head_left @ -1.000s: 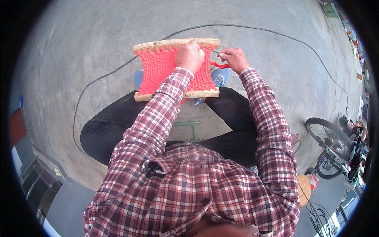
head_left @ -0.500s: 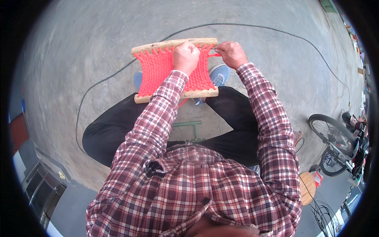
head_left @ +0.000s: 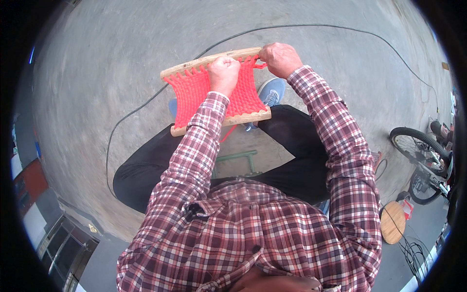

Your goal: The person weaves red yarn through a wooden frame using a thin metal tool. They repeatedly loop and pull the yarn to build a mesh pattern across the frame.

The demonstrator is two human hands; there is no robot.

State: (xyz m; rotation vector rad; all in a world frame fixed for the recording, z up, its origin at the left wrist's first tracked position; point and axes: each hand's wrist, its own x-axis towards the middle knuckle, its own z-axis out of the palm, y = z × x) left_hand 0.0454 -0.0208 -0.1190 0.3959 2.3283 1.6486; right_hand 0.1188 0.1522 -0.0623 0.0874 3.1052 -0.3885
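A red woven panel [head_left: 187,100] is stretched between a pale wooden top bar [head_left: 177,70] and a wooden bottom bar [head_left: 248,116] above my crossed legs. My left hand [head_left: 223,74] is closed on the panel just below the top bar, its fingertips hidden. At the upper right corner, my right hand [head_left: 280,60] is closed around a thin dark tool [head_left: 258,57], mostly hidden by the fingers, with red strand beside it. Another red strand [head_left: 228,133] dangles below the bottom bar.
My blue shoes [head_left: 272,90] rest beyond the bottom bar, with a green metal frame [head_left: 236,155] beneath me. A black cable [head_left: 335,26] crosses the concrete floor. A bicycle [head_left: 421,146], round wooden board [head_left: 392,223] and coiled wires [head_left: 414,258] are at right.
My right hand has moved up and left onto the corner of the top bar with the thin tool. The panel is more tilted, its right end higher. My left hand stays on it.
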